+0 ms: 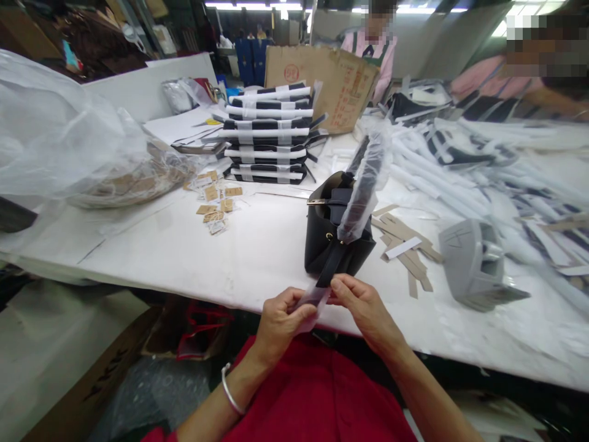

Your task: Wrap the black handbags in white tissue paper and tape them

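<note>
Ceiling lights [248, 6] glare at top; right side blurred.

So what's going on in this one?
Someone has a black bag standing on the table. The left hand pinches the translucent wrap on the bag's strap; the right hand grips the strap beside it. The handle above is covered in clear plastic. Tags and a stack of black-and-white bundles sit left of the bag.

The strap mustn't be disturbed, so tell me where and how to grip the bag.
Probably best by the wrapped handle, from above: it rises over the bag, which stands upright. Avoid the near side, where the strap runs to the left hand and right hand.
</note>
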Demonstrator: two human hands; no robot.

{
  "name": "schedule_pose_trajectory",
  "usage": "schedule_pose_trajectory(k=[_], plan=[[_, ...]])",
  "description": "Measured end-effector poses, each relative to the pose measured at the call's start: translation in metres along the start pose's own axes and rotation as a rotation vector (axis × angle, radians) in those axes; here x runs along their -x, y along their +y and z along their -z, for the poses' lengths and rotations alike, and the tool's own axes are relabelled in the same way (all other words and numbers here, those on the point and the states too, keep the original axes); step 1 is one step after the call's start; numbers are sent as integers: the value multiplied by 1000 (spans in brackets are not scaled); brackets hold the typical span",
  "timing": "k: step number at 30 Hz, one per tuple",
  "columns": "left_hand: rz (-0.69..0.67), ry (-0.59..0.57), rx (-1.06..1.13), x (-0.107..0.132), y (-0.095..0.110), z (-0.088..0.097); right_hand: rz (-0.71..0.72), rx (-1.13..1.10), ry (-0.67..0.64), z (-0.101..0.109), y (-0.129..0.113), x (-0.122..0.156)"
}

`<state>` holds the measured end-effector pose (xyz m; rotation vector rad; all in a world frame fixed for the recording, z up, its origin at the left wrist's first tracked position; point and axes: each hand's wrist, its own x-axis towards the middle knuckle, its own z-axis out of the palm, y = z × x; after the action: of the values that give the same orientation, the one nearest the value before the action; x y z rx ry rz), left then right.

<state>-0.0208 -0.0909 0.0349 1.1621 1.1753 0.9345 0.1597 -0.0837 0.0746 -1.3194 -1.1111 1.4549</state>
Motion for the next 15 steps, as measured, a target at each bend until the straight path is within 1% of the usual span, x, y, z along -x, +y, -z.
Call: schedule_pose_trajectory(k=[4,8,10,15], plan=[[59,-23,176,-18,14,-16,-89,-97,26,12,-4,4],[29,-43,200,-42,30,-24,-145,-114,74,23,-4,5],[-9,-32,181,-54,39,-27,-158,-114,102,27,-5,3],[-200,114,-46,-77,60,-35,-167,-128,139,28,-13,-5]])
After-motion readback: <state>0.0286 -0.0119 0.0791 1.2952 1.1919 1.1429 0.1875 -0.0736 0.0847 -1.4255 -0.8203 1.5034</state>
